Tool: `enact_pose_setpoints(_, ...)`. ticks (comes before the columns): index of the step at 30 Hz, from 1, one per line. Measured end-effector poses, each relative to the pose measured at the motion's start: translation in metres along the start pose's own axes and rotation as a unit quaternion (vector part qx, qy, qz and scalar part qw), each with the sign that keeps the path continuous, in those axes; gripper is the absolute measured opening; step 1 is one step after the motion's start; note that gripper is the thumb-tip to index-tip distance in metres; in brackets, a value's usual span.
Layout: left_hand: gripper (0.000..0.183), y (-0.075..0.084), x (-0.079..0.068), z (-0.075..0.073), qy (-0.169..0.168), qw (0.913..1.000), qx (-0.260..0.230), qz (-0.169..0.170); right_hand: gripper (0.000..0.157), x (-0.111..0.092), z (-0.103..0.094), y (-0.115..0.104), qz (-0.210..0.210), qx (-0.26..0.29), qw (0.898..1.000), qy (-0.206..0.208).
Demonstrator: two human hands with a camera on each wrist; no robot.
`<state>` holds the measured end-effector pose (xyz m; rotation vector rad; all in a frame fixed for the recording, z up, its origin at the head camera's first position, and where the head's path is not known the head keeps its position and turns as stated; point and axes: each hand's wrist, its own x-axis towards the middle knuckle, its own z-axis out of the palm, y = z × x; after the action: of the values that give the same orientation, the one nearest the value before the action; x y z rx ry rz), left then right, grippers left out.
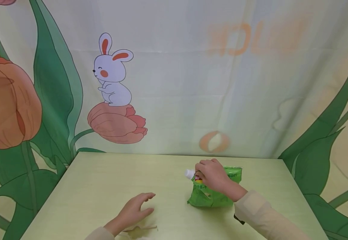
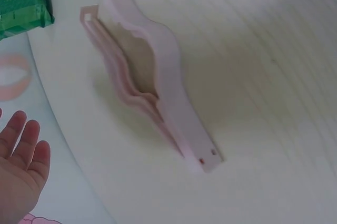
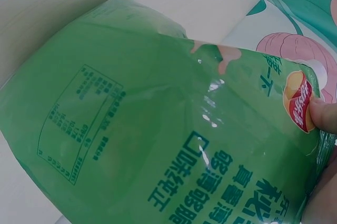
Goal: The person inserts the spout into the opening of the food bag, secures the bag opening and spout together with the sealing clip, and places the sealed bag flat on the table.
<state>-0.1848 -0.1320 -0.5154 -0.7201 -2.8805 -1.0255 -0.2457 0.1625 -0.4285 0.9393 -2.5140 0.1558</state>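
My right hand grips a green chip bag by its upper edge, over the table. In the right wrist view the thumb presses beside the red and yellow logo, and a hole shows in the bag's upper edge. A white cap-like piece sticks out at the bag's left corner, next to the fingers. My left hand hovers with relaxed fingers and nothing in them. Close by it lies a pale pink hinged clip, its two wavy arms spread apart at one end; the hand and sleeve partly hide it in the head view.
The pale table reaches back to a curtain printed with tulips and a white rabbit. A small dark object shows under the right sleeve.
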Motion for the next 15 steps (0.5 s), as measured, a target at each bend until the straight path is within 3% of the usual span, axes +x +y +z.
enact_pose_setpoints(7,0.048,-0.007,-0.012,-0.004,-0.038,0.9992,-0.001,-0.009,0.014,0.0,0.0,0.0,0.002,0.003,1.0,-0.002)
enact_pose_setpoints(15,0.046,-0.017,-0.026,-0.004,-0.033,0.9987,0.028,0.025,0.013,0.0,-0.001,0.0,0.001,0.003,1.0,-0.009)
